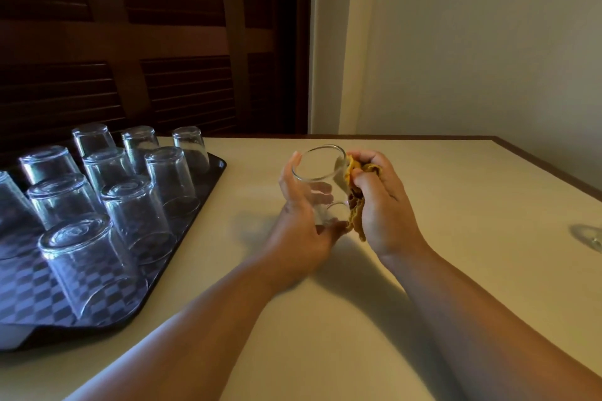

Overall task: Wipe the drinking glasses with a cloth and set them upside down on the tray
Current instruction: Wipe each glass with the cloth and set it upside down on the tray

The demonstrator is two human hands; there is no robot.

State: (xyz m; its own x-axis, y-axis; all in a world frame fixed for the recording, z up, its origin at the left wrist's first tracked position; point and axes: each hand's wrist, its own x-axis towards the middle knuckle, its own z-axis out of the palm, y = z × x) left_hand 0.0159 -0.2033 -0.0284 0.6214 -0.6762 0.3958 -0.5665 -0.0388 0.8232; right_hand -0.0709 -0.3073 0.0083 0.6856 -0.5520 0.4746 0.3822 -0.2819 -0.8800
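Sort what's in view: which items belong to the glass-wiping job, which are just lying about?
Job items:
- clear drinking glass, held in the left hand
- crumpled yellow cloth, pressed to it by the right hand
- dark checkered tray
- upturned clear glasses on the tray
- glass object at the right edge, cut off, possibly next

Just there:
- cream table
- dark louvred doors

Your cream, dark-edged table [423, 172] carries a checkered black tray [195, 205] left of your hands, a clear glass [591, 236] far right.

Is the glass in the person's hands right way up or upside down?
Right way up, tilted. The glass has its open rim on top; the left hand holds it, the right hand presses a cloth against it.
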